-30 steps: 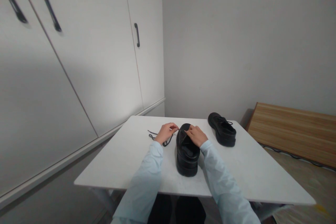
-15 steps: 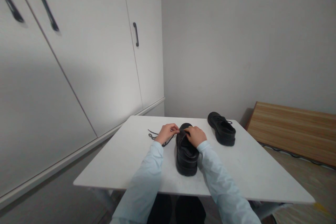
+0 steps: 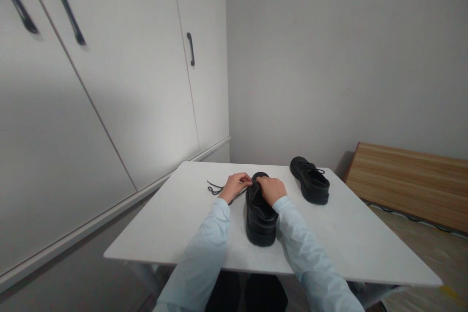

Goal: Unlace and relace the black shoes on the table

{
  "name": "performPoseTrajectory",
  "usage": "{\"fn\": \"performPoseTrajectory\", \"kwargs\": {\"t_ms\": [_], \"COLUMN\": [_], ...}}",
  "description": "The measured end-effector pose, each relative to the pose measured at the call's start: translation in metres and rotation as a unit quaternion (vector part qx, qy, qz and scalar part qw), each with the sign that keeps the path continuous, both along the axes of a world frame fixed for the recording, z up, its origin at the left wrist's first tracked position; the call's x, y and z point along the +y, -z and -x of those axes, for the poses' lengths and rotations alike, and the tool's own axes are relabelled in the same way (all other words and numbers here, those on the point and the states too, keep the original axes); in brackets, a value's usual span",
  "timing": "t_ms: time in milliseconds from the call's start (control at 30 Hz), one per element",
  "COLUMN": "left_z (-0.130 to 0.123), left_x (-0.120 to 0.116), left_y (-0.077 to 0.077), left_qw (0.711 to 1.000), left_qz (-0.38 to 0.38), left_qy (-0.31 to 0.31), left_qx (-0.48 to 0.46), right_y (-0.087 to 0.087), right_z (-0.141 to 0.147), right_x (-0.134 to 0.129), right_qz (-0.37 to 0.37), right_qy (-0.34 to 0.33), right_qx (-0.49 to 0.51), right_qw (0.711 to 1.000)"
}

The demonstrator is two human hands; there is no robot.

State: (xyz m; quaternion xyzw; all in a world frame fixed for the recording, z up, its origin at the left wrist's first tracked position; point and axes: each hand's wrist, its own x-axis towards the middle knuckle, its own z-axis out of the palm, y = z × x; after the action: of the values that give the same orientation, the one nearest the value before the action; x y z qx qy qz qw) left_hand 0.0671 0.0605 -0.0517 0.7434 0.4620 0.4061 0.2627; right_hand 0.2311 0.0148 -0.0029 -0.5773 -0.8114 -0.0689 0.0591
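Note:
A black shoe (image 3: 261,226) stands on the white table (image 3: 164,234), its toe pointing away from me. At its left side, near the eyelets, my left hand (image 3: 237,186) pinches a black shoelace (image 3: 214,189), whose loose length trails over the table to the left. My right hand (image 3: 271,189) is at the shoe's right side with its fingers bent over the front opening. Whatever those right fingertips hold is too small to make out. A second black shoe (image 3: 315,186), its lace tied in it, stands at the back right.
White cabinets (image 3: 146,83) with dark handles line the left side. Behind the table rises a grey wall (image 3: 329,58). A wood-grain panel (image 3: 409,180) leans at the far right, beyond the table. My legs are under the front edge.
My right hand has shifted slightly left over the front of the shoe. The view has moved a little; both shoes stay in place.

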Motion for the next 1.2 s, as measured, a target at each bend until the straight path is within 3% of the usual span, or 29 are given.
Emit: {"fn": "performPoseTrajectory", "kwargs": {"t_ms": [667, 867, 1200], "left_z": [-0.006, -0.019, -0.028], "left_x": [-0.005, -0.011, -0.015], "left_y": [-0.003, -0.007, -0.006], "left_qw": [1.0, 0.997, 0.999], "left_qz": [-0.023, -0.035, -0.04], "left_qy": [0.005, 0.03, 0.032], "left_qx": [0.006, -0.059, -0.004], "right_y": [0.001, 0.006, 0.01], "right_z": [0.005, 0.001, -0.008], "right_x": [-0.001, 0.0, -0.001], "right_qz": [-0.028, -0.049, -0.069], "right_qy": [0.026, 0.058, 0.069], "right_qx": [-0.01, 0.046, 0.189], "right_qw": [0.999, 0.996, 0.977]}}
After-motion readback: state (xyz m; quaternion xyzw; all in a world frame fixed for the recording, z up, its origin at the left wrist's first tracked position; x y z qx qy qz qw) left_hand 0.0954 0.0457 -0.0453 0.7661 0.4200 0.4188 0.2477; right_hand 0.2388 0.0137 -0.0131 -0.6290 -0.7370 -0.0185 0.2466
